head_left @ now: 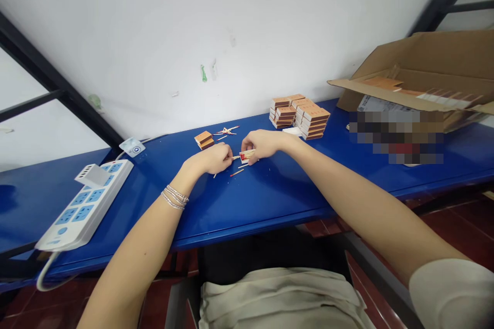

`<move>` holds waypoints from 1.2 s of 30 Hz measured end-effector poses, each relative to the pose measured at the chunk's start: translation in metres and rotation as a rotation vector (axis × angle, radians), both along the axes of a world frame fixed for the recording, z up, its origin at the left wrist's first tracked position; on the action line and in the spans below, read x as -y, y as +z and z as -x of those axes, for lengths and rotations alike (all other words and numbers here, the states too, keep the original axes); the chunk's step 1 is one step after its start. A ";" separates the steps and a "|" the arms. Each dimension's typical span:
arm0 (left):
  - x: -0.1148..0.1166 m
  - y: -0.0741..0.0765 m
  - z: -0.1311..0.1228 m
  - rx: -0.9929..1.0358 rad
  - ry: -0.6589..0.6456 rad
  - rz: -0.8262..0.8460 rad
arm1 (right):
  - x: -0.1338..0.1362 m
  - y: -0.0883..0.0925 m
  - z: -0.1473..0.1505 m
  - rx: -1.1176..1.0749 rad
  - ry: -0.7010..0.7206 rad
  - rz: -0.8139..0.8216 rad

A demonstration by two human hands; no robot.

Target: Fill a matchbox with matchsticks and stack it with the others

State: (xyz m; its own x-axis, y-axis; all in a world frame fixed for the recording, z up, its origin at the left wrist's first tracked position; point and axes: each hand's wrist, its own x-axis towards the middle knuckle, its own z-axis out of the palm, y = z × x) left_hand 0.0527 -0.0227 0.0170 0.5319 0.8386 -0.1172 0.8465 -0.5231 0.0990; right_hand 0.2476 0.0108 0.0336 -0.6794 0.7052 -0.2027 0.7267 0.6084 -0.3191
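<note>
My right hand is closed around a small white matchbox tray with red-tipped matches lying in it. Just left of the tray, my left hand pinches a pale matchstick whose end reaches toward the tray's open side. A loose red-tipped match lies on the blue table in front of the hands. Behind my left hand sit a few closed matchboxes, one on another, and beside them a small heap of matches.
Stacked matchboxes stand at the back right, with a white piece at their foot. An open cardboard box holds more boxes at far right. A power strip and a small white device lie on the left.
</note>
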 end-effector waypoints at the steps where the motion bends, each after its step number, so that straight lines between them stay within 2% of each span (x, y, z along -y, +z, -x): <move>1: 0.001 0.000 0.000 -0.014 -0.002 -0.005 | 0.000 0.000 0.000 0.001 0.000 0.000; 7: 0.003 0.002 -0.001 -0.070 0.021 -0.047 | 0.001 0.000 0.000 -0.022 -0.010 -0.009; 12: 0.002 0.004 0.004 -0.045 0.031 0.000 | 0.000 -0.002 0.000 -0.035 -0.011 -0.025; 21: 0.008 0.027 0.012 0.118 0.010 -0.059 | -0.001 -0.016 0.013 -0.191 0.005 -0.071; 25: 0.011 0.022 0.003 0.092 -0.014 -0.030 | 0.000 -0.016 0.014 -0.258 0.008 -0.067; 32: 0.008 0.006 -0.006 0.036 -0.018 -0.086 | -0.006 -0.012 0.005 -0.316 0.030 -0.045; 36: 0.009 0.009 -0.006 0.089 -0.006 -0.091 | -0.011 -0.011 0.000 -0.341 0.019 -0.053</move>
State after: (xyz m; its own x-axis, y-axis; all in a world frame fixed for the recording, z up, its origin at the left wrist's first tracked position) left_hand 0.0585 -0.0314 0.0259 0.5422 0.8402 0.0067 0.8331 -0.5386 0.1258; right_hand 0.2474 0.0218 0.0222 -0.7145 0.6956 0.0749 0.5724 0.6428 -0.5090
